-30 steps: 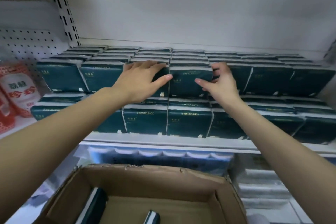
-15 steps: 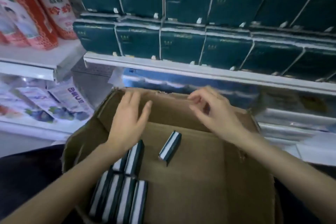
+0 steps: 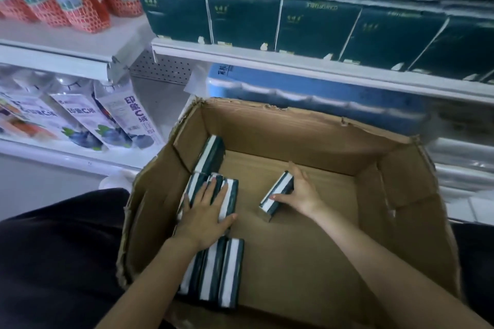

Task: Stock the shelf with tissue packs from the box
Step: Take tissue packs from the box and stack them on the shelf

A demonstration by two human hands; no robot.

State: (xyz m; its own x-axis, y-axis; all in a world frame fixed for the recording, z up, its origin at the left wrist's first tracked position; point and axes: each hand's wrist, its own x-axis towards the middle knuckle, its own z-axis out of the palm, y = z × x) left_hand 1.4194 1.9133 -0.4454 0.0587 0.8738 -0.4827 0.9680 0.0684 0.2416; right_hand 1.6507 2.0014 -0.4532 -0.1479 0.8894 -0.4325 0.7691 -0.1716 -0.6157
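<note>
An open cardboard box (image 3: 302, 131) sits in front of me below the shelf. Several dark green tissue packs with white edges stand on edge along its left side (image 3: 222, 272). My left hand (image 3: 207, 215) lies flat on the upper group of those packs (image 3: 230, 195), fingers spread. My right hand (image 3: 300, 195) grips a single loose tissue pack (image 3: 276, 195) on the box floor, thumb at its near side and fingers at its far end. The white shelf (image 3: 294, 64) above carries rows of stacked dark green tissue packs (image 3: 315, 21).
Red and orange bags (image 3: 80, 0) stand on the neighbouring shelf at upper left, with white pouches (image 3: 125, 120) on the level below. Blue-wrapped packs (image 3: 307, 98) fill the shelf behind the box. My dark-clothed lap (image 3: 58, 262) is at lower left. The right half of the box floor is bare cardboard.
My view dropped from the shelf to the box. Both hands came down from the shelved packs into the box; the left now rests on the row, the right has taken hold of the loose pack.
</note>
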